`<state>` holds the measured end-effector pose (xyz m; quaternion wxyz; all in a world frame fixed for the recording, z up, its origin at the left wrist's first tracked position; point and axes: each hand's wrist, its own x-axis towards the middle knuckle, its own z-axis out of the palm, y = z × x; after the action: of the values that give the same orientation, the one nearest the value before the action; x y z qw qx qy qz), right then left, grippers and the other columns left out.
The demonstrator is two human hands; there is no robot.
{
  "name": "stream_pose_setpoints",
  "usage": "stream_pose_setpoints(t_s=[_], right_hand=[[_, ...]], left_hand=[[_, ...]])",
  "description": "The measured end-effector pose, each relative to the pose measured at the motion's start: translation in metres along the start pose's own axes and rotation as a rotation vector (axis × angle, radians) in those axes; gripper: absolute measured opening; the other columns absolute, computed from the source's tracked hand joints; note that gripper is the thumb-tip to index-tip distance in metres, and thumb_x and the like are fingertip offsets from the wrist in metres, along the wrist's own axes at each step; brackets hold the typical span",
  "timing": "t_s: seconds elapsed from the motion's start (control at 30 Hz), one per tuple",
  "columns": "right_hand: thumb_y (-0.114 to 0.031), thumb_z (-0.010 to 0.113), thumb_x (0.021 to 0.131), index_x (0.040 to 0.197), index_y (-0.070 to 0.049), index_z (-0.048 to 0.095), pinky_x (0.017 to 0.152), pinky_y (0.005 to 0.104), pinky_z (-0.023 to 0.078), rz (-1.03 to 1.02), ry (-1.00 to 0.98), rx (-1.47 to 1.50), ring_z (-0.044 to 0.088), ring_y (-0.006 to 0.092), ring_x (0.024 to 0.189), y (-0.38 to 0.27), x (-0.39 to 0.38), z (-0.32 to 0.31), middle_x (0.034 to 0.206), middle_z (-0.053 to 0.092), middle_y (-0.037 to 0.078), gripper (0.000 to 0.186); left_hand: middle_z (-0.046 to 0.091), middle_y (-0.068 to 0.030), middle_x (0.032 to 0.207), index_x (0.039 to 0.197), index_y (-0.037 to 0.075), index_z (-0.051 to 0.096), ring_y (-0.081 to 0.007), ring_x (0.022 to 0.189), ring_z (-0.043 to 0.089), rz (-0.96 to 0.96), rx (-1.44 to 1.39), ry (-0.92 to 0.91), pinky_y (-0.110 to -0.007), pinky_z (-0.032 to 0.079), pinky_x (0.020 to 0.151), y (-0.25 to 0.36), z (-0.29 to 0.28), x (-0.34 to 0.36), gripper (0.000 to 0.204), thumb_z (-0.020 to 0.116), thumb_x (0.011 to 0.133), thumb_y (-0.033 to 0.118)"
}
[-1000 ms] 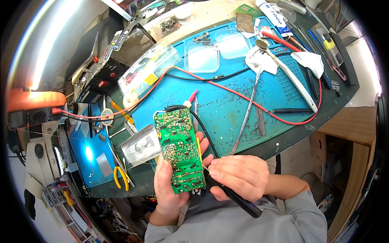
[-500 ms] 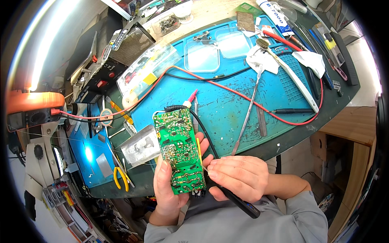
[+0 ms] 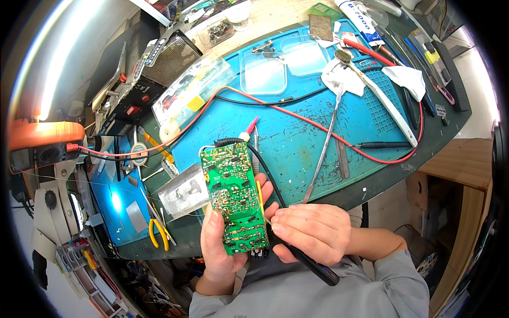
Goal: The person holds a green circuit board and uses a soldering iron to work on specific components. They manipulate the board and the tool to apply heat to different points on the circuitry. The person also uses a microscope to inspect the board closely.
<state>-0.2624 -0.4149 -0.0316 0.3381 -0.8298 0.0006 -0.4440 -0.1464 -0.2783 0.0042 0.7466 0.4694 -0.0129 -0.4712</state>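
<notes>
Board: I count one green circuit board point(image 3: 233, 199), held up in the left hand point(image 3: 218, 254) at the near edge of the bench point(image 3: 183, 241); its underside is hidden from me.
Left grip: closed about the board, thumb along one long edge, fingertips showing past the other.
Right grip: the right hand point(image 3: 315, 233) pinches one black handle point(image 3: 315, 267), fingers bunched beside the board; a thin tip shows at the fingertips, too small for me to make out.
Cable: one black cable point(image 3: 270, 177) curves down from the board's top and passes out of sight behind the right hand.
Pliers: one yellow-handled pair point(image 3: 159, 233).
Brush: one, white-handled point(image 3: 379, 100).
Plastic trays: two, clear point(image 3: 263, 74), side by side, washed out by glare.
Meter: one, orange point(image 3: 47, 132), its face hard for me to read.
</notes>
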Motion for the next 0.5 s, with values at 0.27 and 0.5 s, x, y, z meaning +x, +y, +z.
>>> stream_pose_setpoints(t_s=[0.27,0.5], right_hand=[[-0.025,0.072,0.094,0.099,0.003,0.074,0.070,0.0324,0.064,-0.003,-0.008,0.001,0.076,0.0223,0.082,0.0002,-0.0016,0.0000,0.089,0.074,0.011,0.029],[-0.025,0.072,0.094,0.101,0.003,0.073,0.071,0.0326,0.064,-0.008,-0.024,0.000,0.076,0.0224,0.083,0.0009,-0.0012,-0.0012,0.090,0.074,0.012,0.029]], left_hand=[[0.039,-0.0285,0.154,0.156,-0.001,0.025,-0.0411,0.142,0.044,0.003,0.001,0.003,-0.054,0.045,0.113,-0.0002,-0.0005,-0.0005,0.081,0.052,0.101,0.052],[0.038,-0.0289,0.154,0.156,-0.001,0.025,-0.0414,0.142,0.044,0.004,0.000,-0.001,-0.054,0.045,0.113,-0.0002,-0.0004,0.0000,0.082,0.052,0.101,0.052]])
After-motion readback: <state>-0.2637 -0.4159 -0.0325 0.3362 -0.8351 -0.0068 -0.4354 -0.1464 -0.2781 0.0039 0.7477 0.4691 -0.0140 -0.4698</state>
